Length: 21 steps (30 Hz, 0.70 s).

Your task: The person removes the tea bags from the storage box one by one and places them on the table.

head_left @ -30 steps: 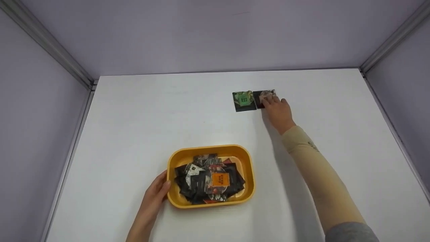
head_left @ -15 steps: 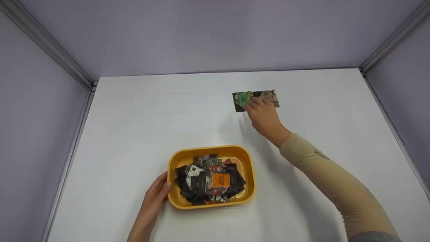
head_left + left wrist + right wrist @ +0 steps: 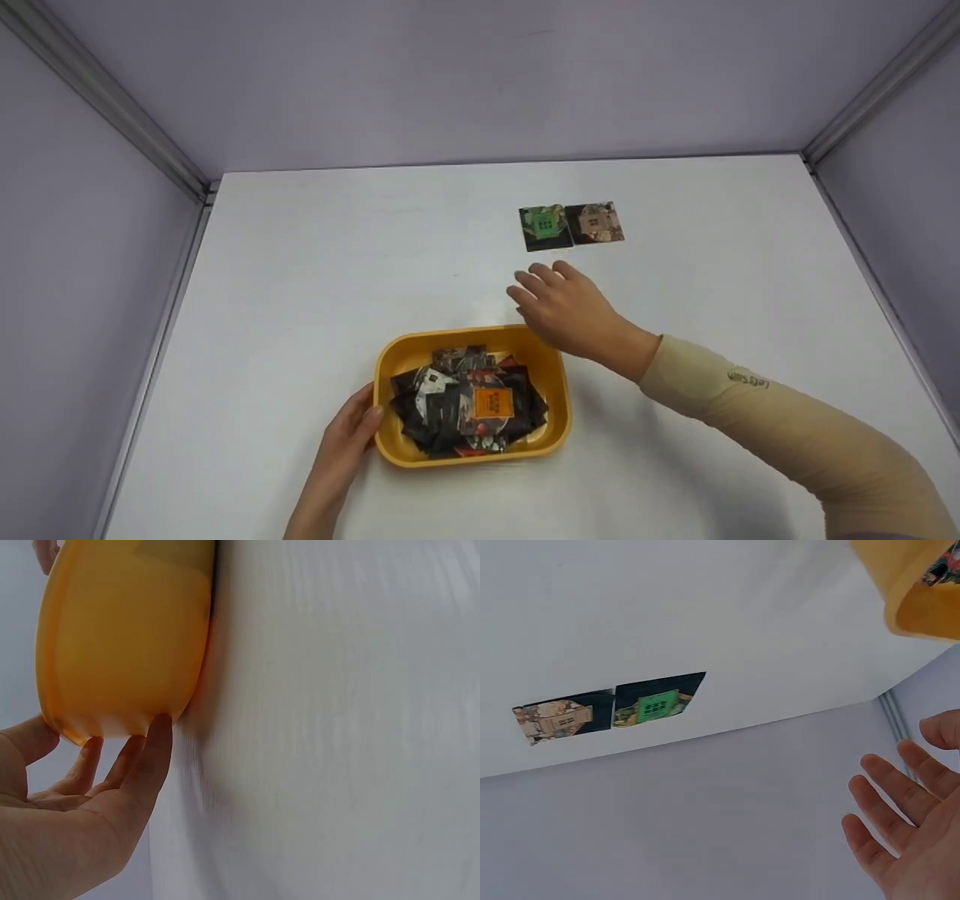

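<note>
The left hand (image 3: 349,427) grips the near-left end of the yellow tub (image 3: 556,386), maybe so it won't slide. Its walls keep a messy heap of packets (image 3: 442,416) together. The right hand (image 3: 561,309) is empty, fingers loose, up by the far-right corner. Beyond, the green-label packet (image 3: 546,226) and brown-label packet (image 3: 595,223) lie flat on the tabletop (image 3: 322,292), faces up, so both pictures show.

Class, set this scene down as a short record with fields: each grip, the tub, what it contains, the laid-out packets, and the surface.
Left grip: holds the left end of the yellow tub
Right grip: holds nothing; at the tub's far right corner
Tub contents: jumbled packets, including an orange-labelled packet
Laid out: green-labelled packet left, brown-labelled packet right, side by side beyond the tub
Surface: white table
</note>
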Tool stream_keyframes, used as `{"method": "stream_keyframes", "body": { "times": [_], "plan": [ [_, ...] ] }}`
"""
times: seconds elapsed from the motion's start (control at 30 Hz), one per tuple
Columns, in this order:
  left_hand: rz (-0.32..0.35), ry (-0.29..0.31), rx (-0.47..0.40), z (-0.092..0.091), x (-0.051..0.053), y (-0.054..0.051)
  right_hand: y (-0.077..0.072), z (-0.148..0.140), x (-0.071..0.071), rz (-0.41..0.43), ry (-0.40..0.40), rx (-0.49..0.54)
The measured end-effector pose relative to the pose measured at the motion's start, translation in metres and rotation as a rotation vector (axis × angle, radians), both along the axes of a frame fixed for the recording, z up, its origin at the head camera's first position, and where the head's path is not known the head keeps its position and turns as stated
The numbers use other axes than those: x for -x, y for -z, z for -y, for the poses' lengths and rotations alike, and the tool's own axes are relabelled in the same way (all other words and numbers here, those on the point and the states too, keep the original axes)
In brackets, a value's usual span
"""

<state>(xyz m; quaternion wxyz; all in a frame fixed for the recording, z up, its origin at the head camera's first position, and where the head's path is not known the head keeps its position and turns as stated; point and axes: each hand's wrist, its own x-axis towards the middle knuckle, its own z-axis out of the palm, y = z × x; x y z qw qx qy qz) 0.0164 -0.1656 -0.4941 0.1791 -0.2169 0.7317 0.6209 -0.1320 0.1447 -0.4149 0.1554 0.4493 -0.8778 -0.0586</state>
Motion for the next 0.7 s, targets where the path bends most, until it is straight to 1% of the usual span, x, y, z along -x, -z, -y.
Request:
{"method": "stream_keyframes", "body": {
  "times": [0.1, 0.23, 0.33, 0.43, 0.5, 0.6, 0.7],
  "plan": [
    [-0.003, -0.007, -0.002, -0.001, 0.000, 0.001, -0.001, 0.005, -0.014, 0.014, -0.047, 0.009],
    [-0.011, -0.016, 0.001, -0.003, 0.000, 0.004, 0.004, 0.011, -0.034, 0.035, -0.118, 0.037],
    [-0.006, -0.017, 0.002, -0.003, 0.001, 0.004, 0.009, 0.015, -0.047, 0.015, -0.184, 0.031],
    [-0.006, -0.016, 0.002, -0.003, 0.003, 0.004, 0.013, 0.017, -0.057, -0.022, -0.236, -0.017],
    [-0.008, -0.010, 0.003, -0.003, 0.004, 0.004, 0.016, 0.018, -0.064, -0.049, -0.258, -0.072],
    [-0.012, -0.003, 0.002, -0.003, 0.004, 0.004, 0.019, 0.020, -0.073, -0.061, -0.281, -0.141],
    [-0.010, -0.002, 0.006, -0.003, 0.004, 0.004, 0.024, 0.023, -0.080, -0.064, -0.282, -0.181]
  ]
}}
